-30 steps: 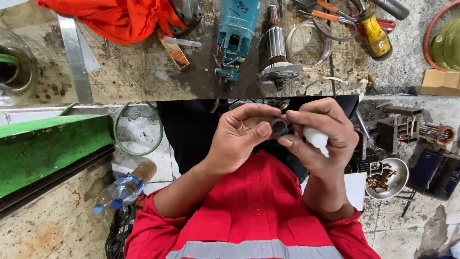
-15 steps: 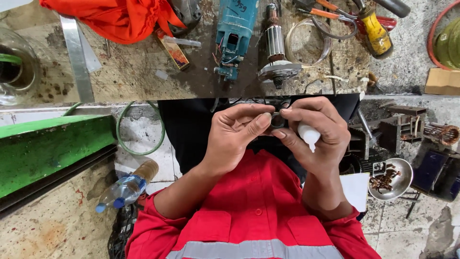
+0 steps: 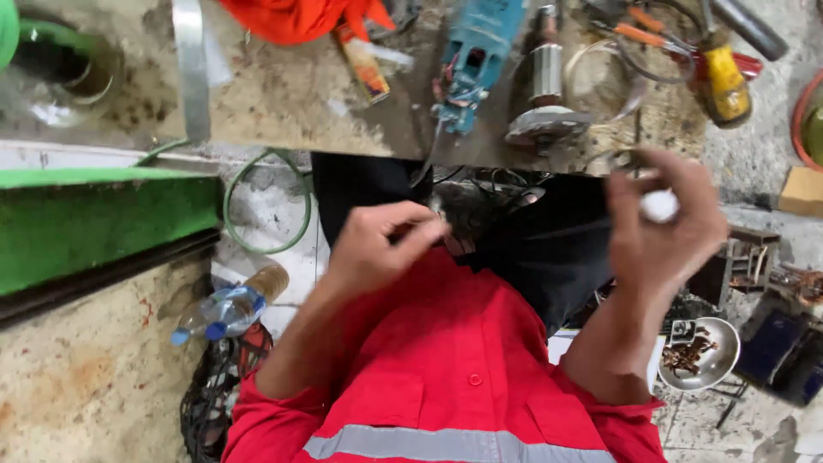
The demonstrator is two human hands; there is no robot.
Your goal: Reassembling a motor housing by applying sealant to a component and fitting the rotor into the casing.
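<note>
My left hand (image 3: 377, 249) hovers over my red work shirt (image 3: 454, 377) with thumb and fingers pinched together; a small dark round part seems to sit at the fingertips, mostly hidden and blurred. Apart from it and higher, by the bench edge, my right hand (image 3: 664, 227) is closed around a small white tube (image 3: 658, 204). Just beyond both hands on the dusty stone bench (image 3: 283, 94) lie a teal power tool body (image 3: 476, 60) and a motor armature (image 3: 540, 86).
The bench also carries an orange cloth (image 3: 300, 17), a yellow-handled tool (image 3: 724, 81), pliers and a glass jar (image 3: 51, 69). A green board (image 3: 94, 223), a hose loop (image 3: 266, 201) and a plastic bottle (image 3: 227, 309) lie left. A metal bowl (image 3: 703, 356) of rusty parts sits right.
My hands were together around the small dark part. They have now come apart: the right hand swung right and up with the white tube, and the left stayed pinched near my chest.
</note>
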